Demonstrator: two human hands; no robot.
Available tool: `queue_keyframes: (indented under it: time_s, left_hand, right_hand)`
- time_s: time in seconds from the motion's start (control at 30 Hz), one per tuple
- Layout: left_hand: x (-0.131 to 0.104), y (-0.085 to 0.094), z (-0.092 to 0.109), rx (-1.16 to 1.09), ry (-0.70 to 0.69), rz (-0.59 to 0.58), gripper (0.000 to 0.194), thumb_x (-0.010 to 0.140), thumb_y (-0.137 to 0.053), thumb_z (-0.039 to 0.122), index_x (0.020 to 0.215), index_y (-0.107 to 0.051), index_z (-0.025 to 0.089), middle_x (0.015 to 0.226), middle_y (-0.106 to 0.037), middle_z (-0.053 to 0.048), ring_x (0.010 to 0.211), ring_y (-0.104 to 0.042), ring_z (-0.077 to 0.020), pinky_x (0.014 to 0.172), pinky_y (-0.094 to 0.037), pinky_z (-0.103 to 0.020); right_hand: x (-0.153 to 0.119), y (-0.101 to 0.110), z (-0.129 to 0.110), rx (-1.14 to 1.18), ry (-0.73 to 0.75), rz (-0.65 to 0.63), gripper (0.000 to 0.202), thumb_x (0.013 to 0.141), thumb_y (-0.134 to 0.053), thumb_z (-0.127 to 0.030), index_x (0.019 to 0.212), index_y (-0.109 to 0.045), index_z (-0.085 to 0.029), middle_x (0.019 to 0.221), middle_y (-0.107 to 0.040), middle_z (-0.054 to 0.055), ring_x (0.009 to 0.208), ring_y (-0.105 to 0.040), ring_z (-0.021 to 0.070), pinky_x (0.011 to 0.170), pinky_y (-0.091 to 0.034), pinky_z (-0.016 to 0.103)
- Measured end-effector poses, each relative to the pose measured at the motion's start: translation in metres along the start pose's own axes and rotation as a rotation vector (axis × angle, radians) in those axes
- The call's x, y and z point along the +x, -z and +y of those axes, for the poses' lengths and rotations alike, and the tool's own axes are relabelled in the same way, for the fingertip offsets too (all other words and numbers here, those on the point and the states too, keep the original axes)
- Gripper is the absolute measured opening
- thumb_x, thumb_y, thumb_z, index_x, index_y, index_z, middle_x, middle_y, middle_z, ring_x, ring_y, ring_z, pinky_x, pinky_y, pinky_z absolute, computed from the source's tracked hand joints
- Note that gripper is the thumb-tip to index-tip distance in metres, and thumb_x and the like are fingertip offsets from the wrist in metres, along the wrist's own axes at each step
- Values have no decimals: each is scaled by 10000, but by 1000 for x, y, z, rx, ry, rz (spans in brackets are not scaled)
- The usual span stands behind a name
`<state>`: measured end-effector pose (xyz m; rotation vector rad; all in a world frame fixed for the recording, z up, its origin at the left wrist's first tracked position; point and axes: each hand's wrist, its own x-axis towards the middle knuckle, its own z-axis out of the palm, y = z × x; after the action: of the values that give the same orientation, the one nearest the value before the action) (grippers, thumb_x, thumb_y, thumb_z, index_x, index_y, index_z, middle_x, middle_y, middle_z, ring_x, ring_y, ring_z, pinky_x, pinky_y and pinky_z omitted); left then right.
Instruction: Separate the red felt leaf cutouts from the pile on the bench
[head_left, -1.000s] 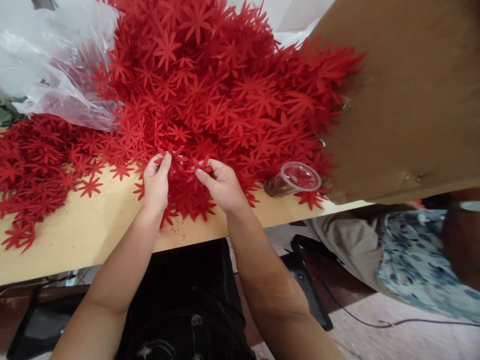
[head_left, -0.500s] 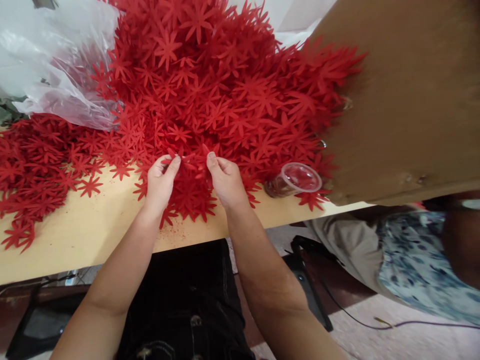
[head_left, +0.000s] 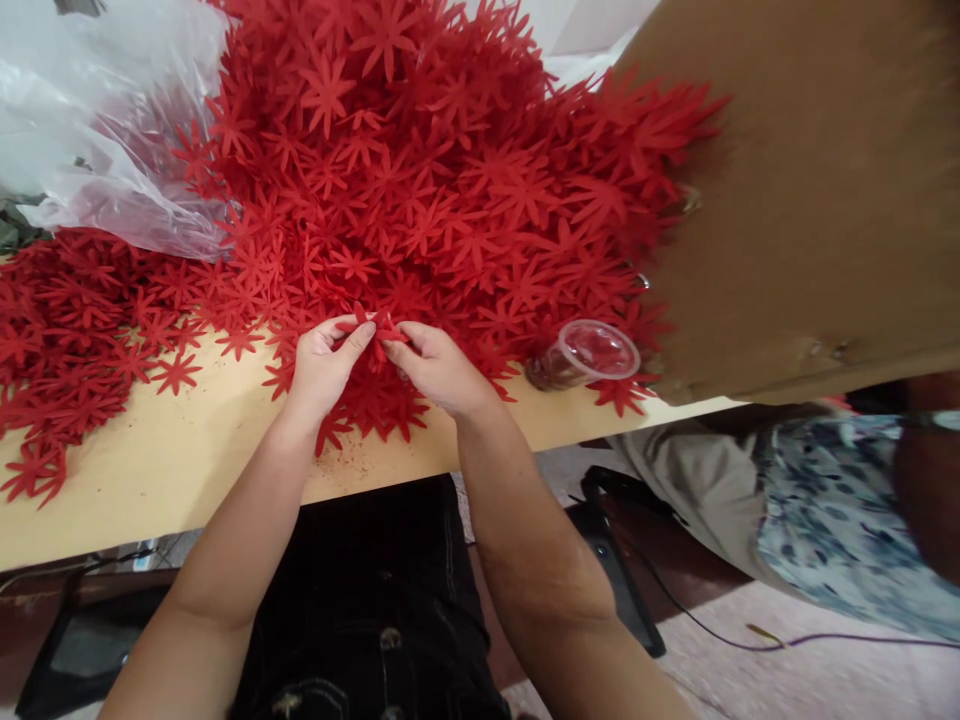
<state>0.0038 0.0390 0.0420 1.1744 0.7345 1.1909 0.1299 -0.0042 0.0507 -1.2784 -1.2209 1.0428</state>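
Flower cutouts (head_left: 450, 180) in red cover the far tabletop (head_left: 217, 440); nearer, the left hand (head_left: 319, 370) and right hand (head_left: 442, 365) pinch red petals (head_left: 382, 328), left of a clear plastic cup (head_left: 553, 368).

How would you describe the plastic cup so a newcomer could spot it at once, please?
Find the large brown panel at right, then look just left of its lower-left corner, along the front of the red flower heap. There, right of the person's right hand, sits the clear plastic cup, its smooth round rim unlike the slender petals around it.
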Motion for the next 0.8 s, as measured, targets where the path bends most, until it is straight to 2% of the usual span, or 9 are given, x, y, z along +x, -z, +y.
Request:
queue_keyframes:
  time_s: [0.13,0.23,0.37,0.53,0.63,0.8]
  left_hand:
    - [3,1,-1,-5,39,78,211,592,-768,312,687,-646,168,678,-680,23,638,-612,-78,682,-479,-227]
    - [6,2,-1,-53,42,175,225,584,-774,299,681,-625,162,644,-658,42,609,-598,-62,676,-468,-215]
    - [7,1,1,-122,32,244,280,505,-813,304,641,-617,157,599,-638,68,571,-578,-34,648,-459,-178]
    - [11,7,8,-231,17,326,330,423,-843,311,602,-613,157,561,-637,77,532,-562,-20,605,-455,-154]
    - [13,11,12,-325,63,319,356,381,-858,300,594,-605,168,563,-645,74,522,-571,-40,572,-466,-174]
    - [9,10,14,-355,145,203,293,450,-843,266,618,-618,183,604,-668,66,548,-604,-56,582,-493,-190]
  right_hand:
    - [-4,2,-1,-11,1,-60,355,641,-674,-497,717,-546,-175,674,-515,-29,617,-439,80,624,-382,253]
    - [-7,7,1,21,0,-47,337,646,-674,-490,763,-577,-189,684,-545,-21,622,-468,91,614,-399,256]
    - [-8,8,4,55,29,95,334,654,-661,-509,691,-571,-189,600,-515,-38,554,-434,74,553,-372,238]
    - [-4,6,11,142,26,373,357,704,-627,-478,562,-456,-199,498,-420,-62,466,-365,55,458,-294,217]
    - [-3,7,13,178,49,432,386,717,-624,-460,524,-412,-202,483,-390,-61,454,-349,54,443,-288,218]
    - [-4,7,8,202,129,378,287,705,-647,-386,546,-498,-198,516,-438,-56,497,-395,53,493,-370,212]
